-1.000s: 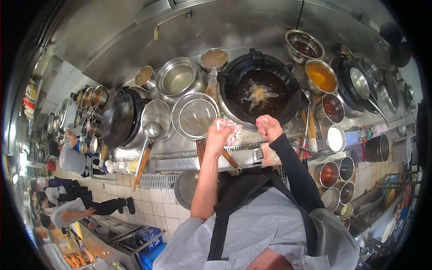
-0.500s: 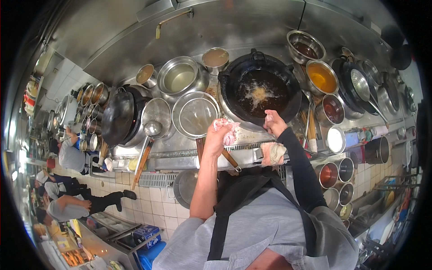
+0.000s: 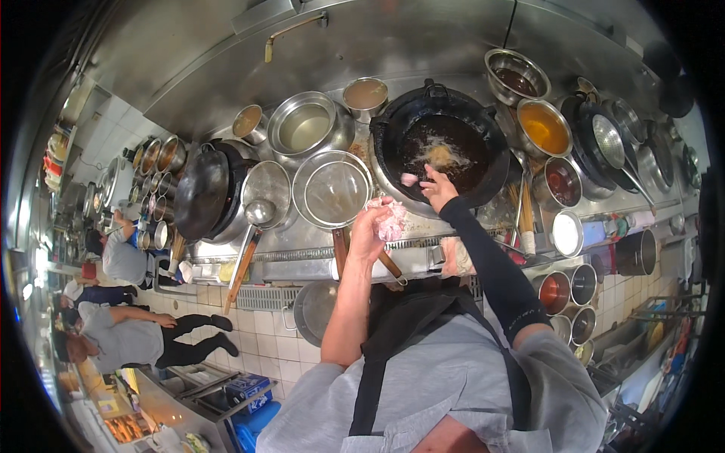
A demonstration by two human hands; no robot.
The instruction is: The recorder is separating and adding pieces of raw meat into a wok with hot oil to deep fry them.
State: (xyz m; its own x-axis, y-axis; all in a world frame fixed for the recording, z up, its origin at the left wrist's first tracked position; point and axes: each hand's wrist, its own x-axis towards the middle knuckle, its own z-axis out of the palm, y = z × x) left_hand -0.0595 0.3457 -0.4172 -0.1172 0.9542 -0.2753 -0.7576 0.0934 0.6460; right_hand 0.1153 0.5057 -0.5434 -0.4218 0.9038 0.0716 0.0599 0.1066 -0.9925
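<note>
Your right hand is over the near side of the wok. Your left hand, with meat in it, is farther left. Past that is a strainer, then a second strainer with a ladle on it. Behind the first is a pot. Right of the wok is a bowl.

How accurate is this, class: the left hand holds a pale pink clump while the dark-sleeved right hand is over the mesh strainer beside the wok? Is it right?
Not quite: the head view shows the dark-sleeved right hand over the black wok, not the mesh strainer beside it. The left hand does hold a pale pink clump.
</note>
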